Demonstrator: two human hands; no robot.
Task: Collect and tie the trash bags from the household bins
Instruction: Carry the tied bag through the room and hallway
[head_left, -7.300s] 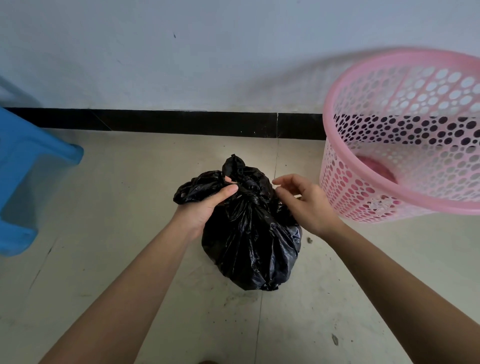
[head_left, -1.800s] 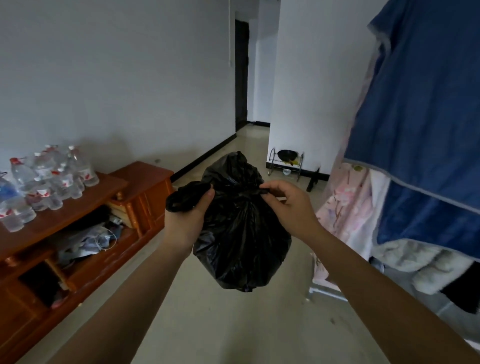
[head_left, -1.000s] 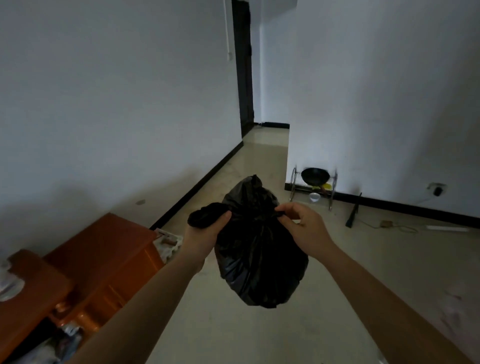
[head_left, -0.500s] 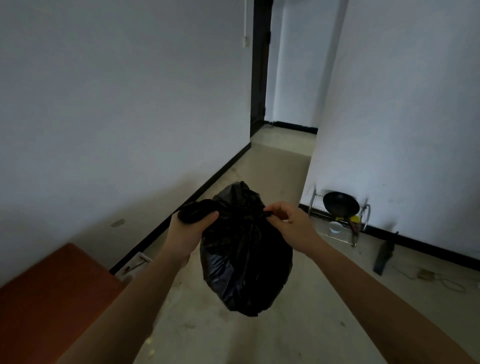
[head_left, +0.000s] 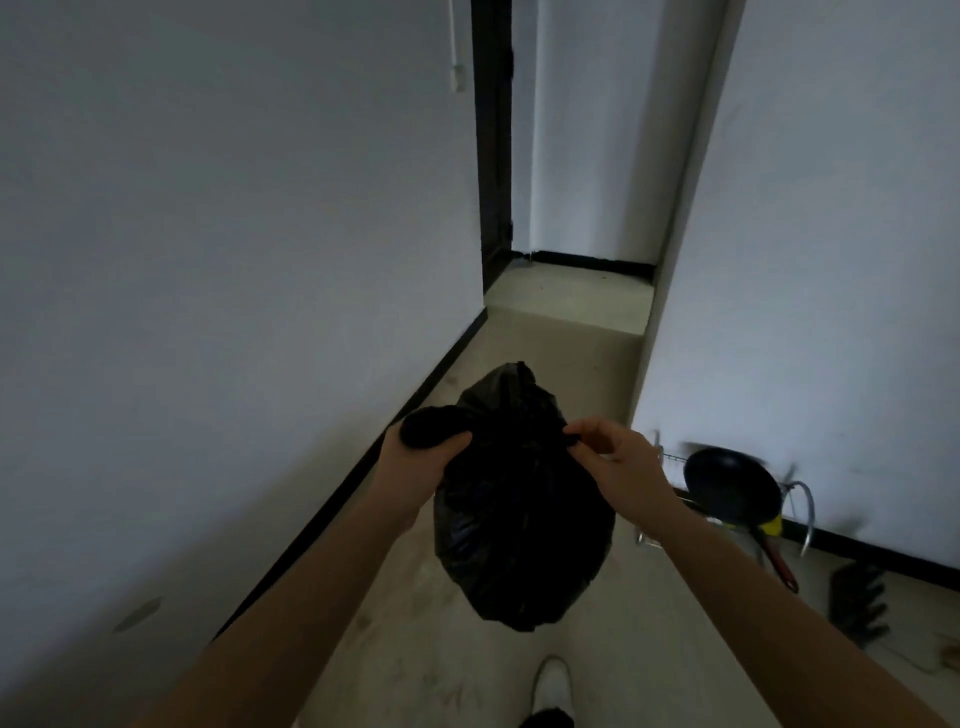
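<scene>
A full black trash bag (head_left: 519, 525) hangs in the air in front of me, bulging at the bottom, its gathered top sticking up. My left hand (head_left: 415, 473) grips a twisted flap of the bag at its upper left. My right hand (head_left: 618, 467) pinches the other flap at the upper right with thumb and fingertips. Both arms reach forward from the bottom of the view.
A narrow hallway runs ahead between white walls with black skirting, toward a dark door frame (head_left: 493, 156). At the right wall a wire rack (head_left: 800, 509) holds a black frying pan (head_left: 732, 486). A dark brush-like object (head_left: 857, 603) lies on the floor. My white shoe (head_left: 553, 686) shows below.
I have walked from the room with the pink bin and wooden cabinet into the hallway. The bag stays held up in both hands; the pan rack has come closer on the right.
</scene>
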